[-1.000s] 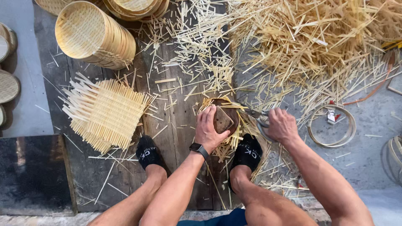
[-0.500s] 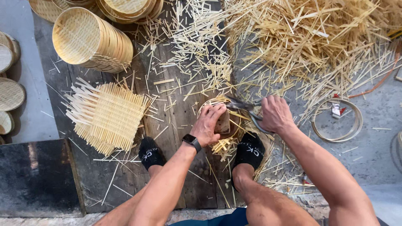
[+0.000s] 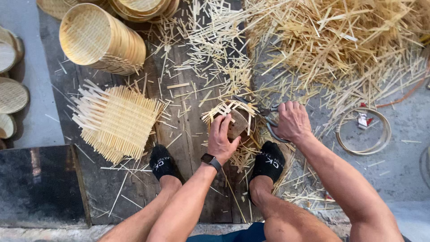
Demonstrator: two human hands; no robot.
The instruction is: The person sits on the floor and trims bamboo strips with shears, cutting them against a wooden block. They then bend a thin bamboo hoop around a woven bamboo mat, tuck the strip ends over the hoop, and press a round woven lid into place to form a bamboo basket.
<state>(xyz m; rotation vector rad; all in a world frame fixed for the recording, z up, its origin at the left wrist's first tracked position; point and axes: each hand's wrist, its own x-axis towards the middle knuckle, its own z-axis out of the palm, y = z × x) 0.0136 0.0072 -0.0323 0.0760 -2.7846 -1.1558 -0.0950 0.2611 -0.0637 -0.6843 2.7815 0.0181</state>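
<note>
left hand (image 3: 222,140) lies flat, fingers spread, pressing down on a small round woven bamboo basket (image 3: 237,121) that sits on a wooden block on the plank floor (image 3: 188,134), between the two feet and just ahead of them. palm on the near side of the basket; loose strip ends stick out around its rim. black wristwatch (image 3: 210,160) on that wrist.

right hand (image 3: 292,121) is closed around the handles of a pair of shears (image 3: 268,117); the blades point left and reach the right edge of the basket. whether the blades are parted cannot be made out.

black ankle socks on both feet: left foot (image 3: 162,162) on the planks, right foot (image 3: 268,161) just right of the basket, resting on trimmings.

left of the left foot, a square woven bamboo mat (image 3: 117,121) with untrimmed strip ends fanning out. beyond it, a stack of finished round baskets (image 3: 101,41) on its side. more shallow round trays (image 3: 11,96) at the far left edge.

a big heap of bamboo offcuts (image 3: 336,40) at upper right, scattered slivers across the planks. a thin bamboo hoop (image 3: 363,131) lies on the concrete right of the right hand, well apart from it.
</note>
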